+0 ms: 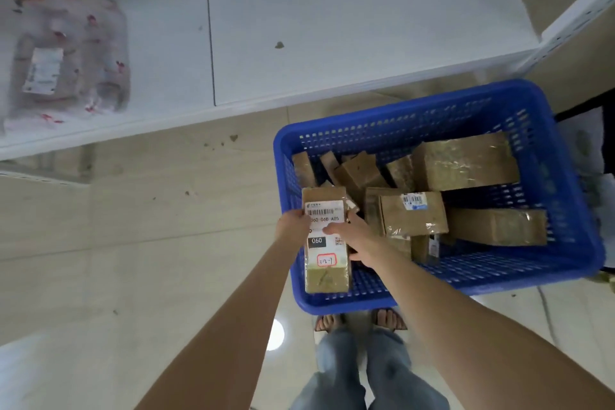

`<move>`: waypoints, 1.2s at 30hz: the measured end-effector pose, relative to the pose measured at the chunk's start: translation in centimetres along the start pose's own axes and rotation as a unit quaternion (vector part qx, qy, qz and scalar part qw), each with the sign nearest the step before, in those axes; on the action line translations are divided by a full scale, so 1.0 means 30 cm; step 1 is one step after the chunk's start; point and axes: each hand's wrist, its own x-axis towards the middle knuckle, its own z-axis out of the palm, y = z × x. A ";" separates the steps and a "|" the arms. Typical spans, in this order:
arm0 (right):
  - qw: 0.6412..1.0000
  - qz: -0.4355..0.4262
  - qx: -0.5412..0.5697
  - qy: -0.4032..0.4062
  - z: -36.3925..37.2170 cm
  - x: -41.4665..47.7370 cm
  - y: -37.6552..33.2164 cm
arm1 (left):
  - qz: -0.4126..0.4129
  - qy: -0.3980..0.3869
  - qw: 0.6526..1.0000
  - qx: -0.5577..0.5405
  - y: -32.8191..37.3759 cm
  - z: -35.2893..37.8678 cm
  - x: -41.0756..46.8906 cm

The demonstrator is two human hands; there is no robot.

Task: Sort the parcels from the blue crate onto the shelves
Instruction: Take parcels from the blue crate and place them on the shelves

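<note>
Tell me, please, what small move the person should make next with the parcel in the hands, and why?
Probably lift the labelled parcel clear of the blue crate and carry it toward the white shelf. Both the left hand and the right hand grip it, its label faces up, and the shelf shows bare surface beside a bagged parcel.

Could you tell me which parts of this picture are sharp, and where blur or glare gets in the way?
Head view: the label on the held parcel is sharp enough to read 060; the bagged parcel on the white shelf is smeared by blur; a bright glare spot sits on the glossy floor.
</note>
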 end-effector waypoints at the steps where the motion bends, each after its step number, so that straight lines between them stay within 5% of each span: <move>1: 1.000 0.003 0.018 0.006 -0.013 -0.004 -0.008 | 0.004 -0.007 0.999 -0.031 0.019 0.002 -0.009; 16: 0.960 -0.141 0.228 0.075 -0.297 -0.697 -0.522 | 0.190 -0.032 0.970 -0.148 0.713 -0.276 -0.655; 36: 0.918 -0.343 0.185 0.079 -0.388 -1.632 -0.957 | 0.328 -0.063 0.931 -0.148 1.153 -0.673 -1.474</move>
